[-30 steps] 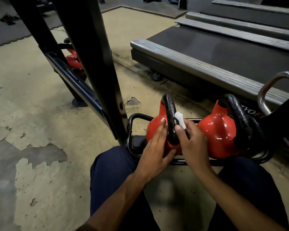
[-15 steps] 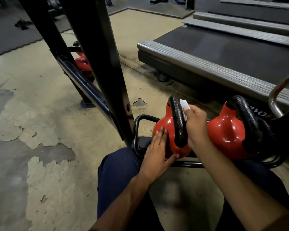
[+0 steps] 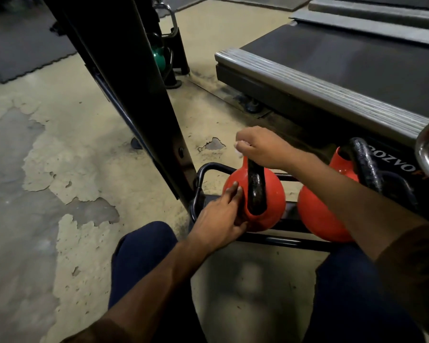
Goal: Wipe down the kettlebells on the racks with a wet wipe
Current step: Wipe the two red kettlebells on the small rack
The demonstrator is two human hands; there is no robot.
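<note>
Wiping the handle of the red kettlebell, left end of the rack.
Your left hand lies flat on its left side, fingers together; your right hand pinches the wet wipe over the handle top.

The kettlebell in front of you has a smooth, glossy red coat, while its black handle looks like rough, pitted metal with a sheen. The rack is smooth black-painted metal tube. The wipe looks soft and white, and the floor is matt paint flaking off bare concrete.
</note>
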